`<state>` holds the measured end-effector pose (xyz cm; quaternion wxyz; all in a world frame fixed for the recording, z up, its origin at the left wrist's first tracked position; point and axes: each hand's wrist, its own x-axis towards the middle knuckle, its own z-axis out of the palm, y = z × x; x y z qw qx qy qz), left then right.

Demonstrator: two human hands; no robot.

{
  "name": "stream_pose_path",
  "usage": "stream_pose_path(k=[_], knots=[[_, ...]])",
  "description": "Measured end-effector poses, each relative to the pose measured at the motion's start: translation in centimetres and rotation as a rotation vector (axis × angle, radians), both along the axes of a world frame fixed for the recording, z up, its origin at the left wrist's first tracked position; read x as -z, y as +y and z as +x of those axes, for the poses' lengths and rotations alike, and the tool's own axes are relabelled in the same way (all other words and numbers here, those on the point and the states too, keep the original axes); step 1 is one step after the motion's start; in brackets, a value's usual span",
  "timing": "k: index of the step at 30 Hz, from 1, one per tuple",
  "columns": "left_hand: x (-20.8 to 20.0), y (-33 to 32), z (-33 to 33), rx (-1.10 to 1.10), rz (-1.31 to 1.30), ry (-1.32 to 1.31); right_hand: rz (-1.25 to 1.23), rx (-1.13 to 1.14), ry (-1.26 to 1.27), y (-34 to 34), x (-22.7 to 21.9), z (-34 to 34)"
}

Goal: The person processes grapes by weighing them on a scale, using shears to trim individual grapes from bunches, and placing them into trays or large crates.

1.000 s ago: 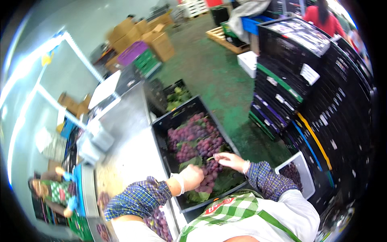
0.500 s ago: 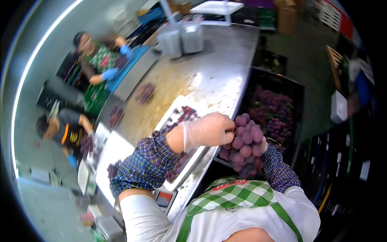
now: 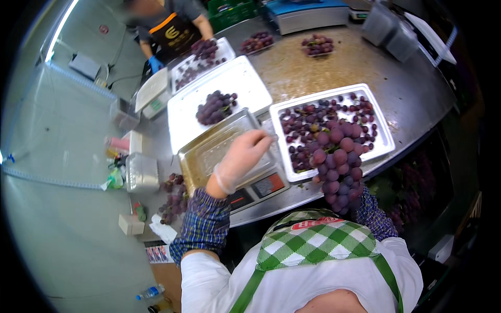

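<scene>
A big bunch of red-purple grapes (image 3: 339, 164) hangs in front of my chest, above the near edge of a white foam tray (image 3: 383, 143). My right hand (image 3: 317, 178) holds it from beneath, mostly hidden behind the fruit. My gloved left hand (image 3: 244, 158) is over a clear plastic container (image 3: 211, 151) on a scale (image 3: 269, 187). Its fingers are curled together near the container's right rim, and the fingertips and anything in them are hidden. Loose grapes (image 3: 302, 116) are scattered in the foam tray.
Another white foam tray (image 3: 250, 78) bears a grape bunch (image 3: 215, 107). Two filled punnets, one of grapes (image 3: 317, 45), stand farther back. A co-worker (image 3: 177, 31) is across the table. Clear boxes (image 3: 142, 172) stand at left; a dark crate of grapes (image 3: 412, 188) is low at right.
My view has swung left, from the crate toward the scale and trays. My left hand has left the grape bunch for the clear container. The bunch, in my right hand, is now beside the foam tray.
</scene>
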<state>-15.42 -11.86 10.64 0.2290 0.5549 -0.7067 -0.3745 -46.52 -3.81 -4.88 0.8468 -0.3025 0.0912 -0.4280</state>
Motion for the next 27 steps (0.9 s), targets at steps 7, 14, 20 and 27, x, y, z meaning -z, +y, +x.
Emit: stream_pose_path(k=[7,14,20,27], knots=[[6.7,9.0,18.5,-0.475,-0.373,-0.510,0.123,0.009,-0.235,-1.7,-0.3,5.2],[8.1,12.5,25.0,-0.586,-0.221,-0.457,0.203,0.057,-0.394,-1.6,-0.7,6.8],[10.6,22.4,22.3,-0.551,0.319,-0.663,0.252,0.118,-0.444,-1.2,0.2,3.8],[16.2,25.6,17.7,-0.685,0.365,-0.838,-0.184,0.248,0.164,-3.4,1.8,0.9]])
